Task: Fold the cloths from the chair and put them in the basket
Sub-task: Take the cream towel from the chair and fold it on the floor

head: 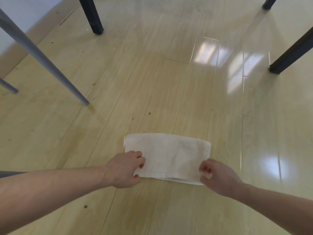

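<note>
A white cloth (167, 156) lies flat on the wooden floor, folded into a wide rectangle with layered edges showing along its near side. My left hand (125, 168) pinches the cloth's near left corner, fingers curled over the edge. At the near right corner my right hand (218, 177) grips the layered edge between thumb and fingers. Neither the chair seat nor the basket is in view.
A slanted grey metal leg (44, 60) crosses the left side and ends on the floor, with a second grey leg (8, 87) beside it. Dark furniture legs stand at the top centre (93, 16) and at the right (291, 53). The light floor (152, 82) stretches beyond the cloth.
</note>
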The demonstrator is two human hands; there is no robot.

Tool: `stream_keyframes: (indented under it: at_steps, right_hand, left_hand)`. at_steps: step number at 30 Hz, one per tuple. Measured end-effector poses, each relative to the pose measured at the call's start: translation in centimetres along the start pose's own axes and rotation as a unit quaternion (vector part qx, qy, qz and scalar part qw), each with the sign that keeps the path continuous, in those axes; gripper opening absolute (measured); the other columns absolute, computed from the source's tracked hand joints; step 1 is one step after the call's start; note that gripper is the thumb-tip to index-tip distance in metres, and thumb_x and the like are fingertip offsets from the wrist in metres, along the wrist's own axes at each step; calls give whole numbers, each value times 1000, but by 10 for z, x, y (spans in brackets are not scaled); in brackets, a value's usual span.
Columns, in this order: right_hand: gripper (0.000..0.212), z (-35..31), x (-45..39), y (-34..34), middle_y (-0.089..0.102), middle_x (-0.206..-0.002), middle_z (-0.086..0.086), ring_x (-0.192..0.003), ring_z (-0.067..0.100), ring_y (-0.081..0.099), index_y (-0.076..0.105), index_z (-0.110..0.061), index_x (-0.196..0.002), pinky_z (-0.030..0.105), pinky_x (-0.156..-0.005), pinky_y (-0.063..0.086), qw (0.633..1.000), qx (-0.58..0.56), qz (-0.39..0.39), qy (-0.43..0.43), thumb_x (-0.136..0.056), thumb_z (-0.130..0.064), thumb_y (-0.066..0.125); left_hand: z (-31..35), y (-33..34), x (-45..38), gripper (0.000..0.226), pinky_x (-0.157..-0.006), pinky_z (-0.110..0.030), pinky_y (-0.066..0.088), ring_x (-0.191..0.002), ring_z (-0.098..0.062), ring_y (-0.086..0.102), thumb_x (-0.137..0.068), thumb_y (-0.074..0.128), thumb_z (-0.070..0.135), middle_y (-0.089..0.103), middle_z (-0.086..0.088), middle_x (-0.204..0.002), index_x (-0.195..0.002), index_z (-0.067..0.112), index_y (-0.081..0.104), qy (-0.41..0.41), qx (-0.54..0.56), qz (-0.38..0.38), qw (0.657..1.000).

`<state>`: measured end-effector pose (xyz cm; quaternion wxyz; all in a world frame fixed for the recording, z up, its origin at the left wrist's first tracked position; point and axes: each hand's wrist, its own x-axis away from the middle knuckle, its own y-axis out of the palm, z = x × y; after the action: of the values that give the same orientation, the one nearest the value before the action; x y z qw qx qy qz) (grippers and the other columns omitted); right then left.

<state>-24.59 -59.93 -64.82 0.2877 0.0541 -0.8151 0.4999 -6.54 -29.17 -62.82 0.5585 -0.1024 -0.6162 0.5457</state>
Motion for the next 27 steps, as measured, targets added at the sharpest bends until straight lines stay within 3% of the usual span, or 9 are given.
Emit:
stream_keyframes:
  at_steps: [3, 6, 9, 11, 16, 19, 21, 23, 27]
  right_hand:
    - [51, 1, -16, 4, 57, -123, -5, -101, 17, 62, 54, -23, -127, 37, -90, 53, 970, -165, 119, 137, -84, -40, 75]
    - [89, -3, -29, 0, 53, -140, 8, -118, 29, 61, 33, -12, -151, 44, -99, 52, 921, -287, 87, 247, -83, -46, 79]
    - [86, -9, -37, -4, 60, -134, 9, -115, 30, 64, 33, -10, -151, 42, -94, 54, 868, -392, 54, 299, -84, -40, 80]
    - [73, -6, -40, -2, 66, -125, 7, -108, 28, 66, 46, -7, -143, 43, -94, 56, 855, -415, 28, 310, -85, -35, 79]
    - [33, -5, -41, -21, 73, -105, 1, -97, 23, 69, 69, -12, -118, 46, -96, 55, 855, -436, 42, 277, -88, -24, 71]
    - [20, -19, -40, -48, 73, -102, 4, -91, 22, 68, 69, -15, -107, 39, -78, 56, 874, -410, 105, 238, -90, -24, 65]
    - [15, -33, -38, -63, 73, -100, 2, -88, 20, 68, 67, -19, -102, 35, -70, 53, 892, -385, 130, 200, -89, -25, 63]
    - [16, -53, -36, -72, 71, -98, -4, -89, 17, 68, 66, -24, -102, 40, -76, 56, 909, -360, 136, 159, -87, -29, 65]
    - [21, -99, -36, -67, 69, -97, -7, -79, 16, 73, 64, -25, -101, 40, -71, 63, 931, -343, 75, 99, -83, -33, 70]
  left_hand:
    - [8, -3, -10, 54, -102, -31, 41, -125, -13, 39, -90, 50, 47, 32, 9, -145, -140, 30, 41, 30, 27, 84, 996]
    - [11, 4, -23, 70, -121, -41, 24, -149, -19, 13, -93, 49, 50, 4, 6, -165, -156, 36, 22, 37, 10, 36, 999]
    - [12, 16, -30, 80, -126, -45, 10, -156, -22, -5, -93, 50, 57, -13, 7, -169, -160, 40, 9, 33, -3, -53, 998]
    - [12, 20, -30, 84, -127, -46, 6, -156, -22, -11, -93, 51, 58, -19, 9, -169, -161, 41, 4, 30, -1, -73, 997]
    - [4, 13, -25, 71, -125, -40, 16, -153, -18, 9, -93, 50, 54, 3, 8, -167, -157, 34, 26, 12, 55, 17, 998]
    - [-6, 11, -22, 63, -116, -36, 30, -138, -16, 32, -90, 49, 52, 26, 7, -151, -148, 30, 39, -55, 80, 88, 991]
    - [-13, 10, -20, 62, -111, -36, 35, -130, -17, 37, -89, 51, 51, 32, 5, -143, -146, 29, 41, -90, 82, 83, 989]
    - [-18, 11, -18, 64, -109, -37, 40, -130, -19, 41, -90, 54, 50, 34, 3, -146, -148, 30, 37, -111, 110, 43, 987]
    - [-19, 18, -13, 71, -108, -36, 44, -136, -19, 44, -90, 58, 47, 31, 6, -156, -154, 31, 31, -95, 160, -9, 982]
